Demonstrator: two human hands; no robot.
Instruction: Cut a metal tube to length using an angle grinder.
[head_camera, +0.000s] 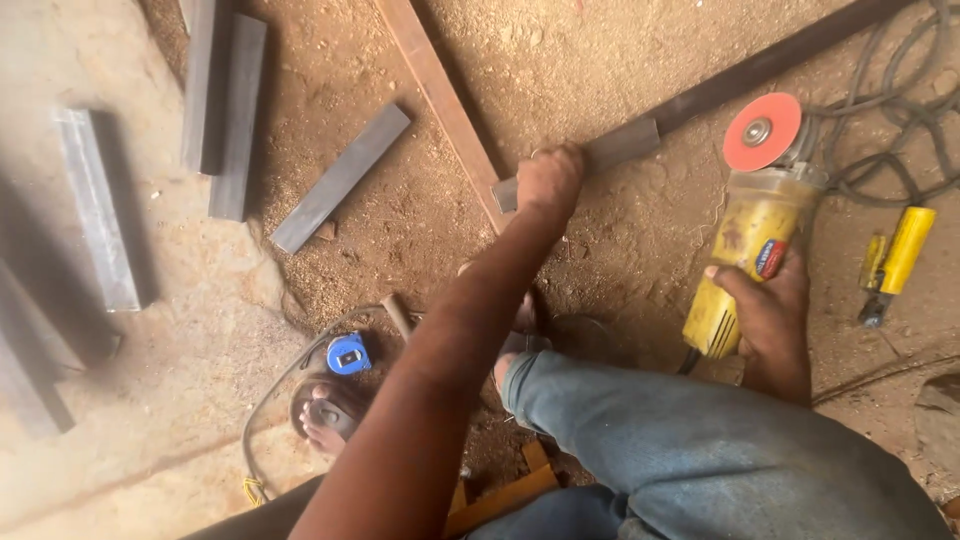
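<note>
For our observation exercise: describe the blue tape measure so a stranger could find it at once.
Start at the person's left forearm crossing the dirt floor. Just left of it, above a sandalled foot, lies the tape measure. It is the only small, round, bright blue thing; its neighbours are grey steel bars.

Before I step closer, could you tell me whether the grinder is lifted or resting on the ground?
Cannot tell for sure: the right hand grips the yellow grinder, disc facing up.

The grinder lies right of the steel bar; the tape measure sits left of the knee.
</note>
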